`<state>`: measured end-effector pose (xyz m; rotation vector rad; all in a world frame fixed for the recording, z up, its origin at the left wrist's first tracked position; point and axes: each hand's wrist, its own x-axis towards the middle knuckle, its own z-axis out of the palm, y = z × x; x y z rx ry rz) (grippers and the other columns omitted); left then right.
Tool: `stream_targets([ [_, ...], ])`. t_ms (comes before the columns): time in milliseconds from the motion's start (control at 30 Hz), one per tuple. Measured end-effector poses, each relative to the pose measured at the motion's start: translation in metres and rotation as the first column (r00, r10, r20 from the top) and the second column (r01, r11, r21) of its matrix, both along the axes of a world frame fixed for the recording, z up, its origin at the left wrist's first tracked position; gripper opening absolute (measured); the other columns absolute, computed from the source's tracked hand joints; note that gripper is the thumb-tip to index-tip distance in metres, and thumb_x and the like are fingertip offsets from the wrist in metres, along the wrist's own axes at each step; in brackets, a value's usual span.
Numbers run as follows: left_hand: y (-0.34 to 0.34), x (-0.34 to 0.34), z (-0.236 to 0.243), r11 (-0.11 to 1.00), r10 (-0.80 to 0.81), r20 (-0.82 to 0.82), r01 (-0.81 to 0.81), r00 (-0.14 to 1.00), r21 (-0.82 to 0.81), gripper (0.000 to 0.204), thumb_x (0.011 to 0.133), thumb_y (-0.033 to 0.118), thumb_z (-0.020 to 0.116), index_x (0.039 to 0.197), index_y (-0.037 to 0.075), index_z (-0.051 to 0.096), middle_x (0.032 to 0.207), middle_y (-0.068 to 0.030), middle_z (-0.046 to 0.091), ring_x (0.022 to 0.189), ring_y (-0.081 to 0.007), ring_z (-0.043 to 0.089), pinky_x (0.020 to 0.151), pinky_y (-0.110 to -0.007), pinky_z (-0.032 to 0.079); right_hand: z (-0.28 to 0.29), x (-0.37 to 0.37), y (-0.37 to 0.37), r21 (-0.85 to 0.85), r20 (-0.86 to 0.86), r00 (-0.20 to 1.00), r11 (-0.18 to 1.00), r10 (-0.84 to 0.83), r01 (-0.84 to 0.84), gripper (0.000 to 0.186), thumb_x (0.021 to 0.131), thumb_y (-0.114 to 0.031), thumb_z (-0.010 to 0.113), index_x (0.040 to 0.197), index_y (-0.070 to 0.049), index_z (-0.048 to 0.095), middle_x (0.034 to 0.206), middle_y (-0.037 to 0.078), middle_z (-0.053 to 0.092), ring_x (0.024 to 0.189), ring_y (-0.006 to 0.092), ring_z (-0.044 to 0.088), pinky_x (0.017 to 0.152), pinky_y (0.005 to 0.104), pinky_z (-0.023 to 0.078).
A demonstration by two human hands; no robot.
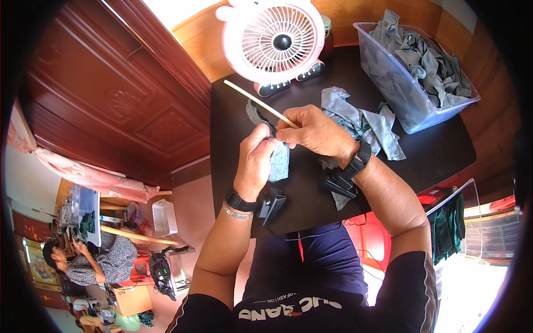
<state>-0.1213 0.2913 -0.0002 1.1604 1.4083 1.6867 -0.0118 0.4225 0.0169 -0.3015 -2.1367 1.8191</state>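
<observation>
Dark table (411, 158) bears a clear bin (395, 91) of grey cloth (430, 64).

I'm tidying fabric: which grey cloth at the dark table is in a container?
The upper-right heap, inside the clear plastic bin. The loose pile to its left lies on the dark table; another grey piece is at the left hand.

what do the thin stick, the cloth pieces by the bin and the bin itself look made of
Thin stick: probably wood or bamboo, smooth and pale yellow; plastic is possible, no grain shows.
Cloth pieces: soft, matte grey fabric, judging by limp folds; fibre unclear.
Bin: likely translucent plastic, slightly glossy; contents show through its wall.
</observation>
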Motion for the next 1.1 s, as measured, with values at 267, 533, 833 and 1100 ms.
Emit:
stream_targets([
  [267,0.0,0.002,0.001,0.997,0.078,0.108,-0.079,0.991,0.004,0.006,0.079,0.005,0.047,0.073,0.004,0.045,0.069,0.0011,0.044,0.064,-0.0054,0.041,0.058,-0.022,0.036,-0.001,-0.001,-0.004,-0.027,-0.047,0.999,1.0,-0.006,0.005,0.014,0.075,-0.011,0.064,0.073,0.002,0.059,0.06,0.001,0.054,0.056,0.007,0.049,0.053,0.0236,0.039],
  [533,-0.005,0.001,0.002,0.992,0.089,0.163,-0.102,0.983,0.072,0.007,0.078,0.008,0.048,0.073,0.005,0.047,0.07,0.0007,0.043,0.069,-0.0073,0.042,0.064,-0.023,0.034,0.002,0.0,-0.007,0.021,-0.057,0.998,1.0,-0.006,0.008,0.013,0.08,-0.011,0.065,0.076,-0.001,0.059,0.063,-0.001,0.054,0.06,0.0058,0.048,0.057,0.0216,0.039],
  [833,-0.033,0.01,0.044,0.961,-0.006,0.206,-0.051,0.979,0.273,0.024,0.072,0.006,0.039,0.088,-0.003,0.055,0.083,-0.0039,0.053,0.076,-0.0101,0.049,0.071,-0.022,0.039,0.026,0.006,-0.003,0.027,-0.16,0.982,0.994,-0.104,0.11,0.028,0.088,-0.03,0.059,0.083,-0.002,0.062,0.068,0.001,0.056,0.06,0.01,0.049,0.057,0.0263,0.042],
  [1100,-0.134,0.014,0.049,0.933,-0.09,0.414,-0.069,0.906,0.353,0.061,0.07,0.019,0.04,0.121,-0.014,0.045,0.11,-0.0283,0.059,0.098,-0.0328,0.061,0.082,-0.035,0.052,0.01,0.055,-0.022,0.904,-0.131,0.934,0.346,-0.331,0.25,0.017,0.081,-0.023,0.059,0.077,-0.007,0.065,0.074,0.013,0.062,0.069,0.0327,0.062,0.062,0.0412,0.05],
])
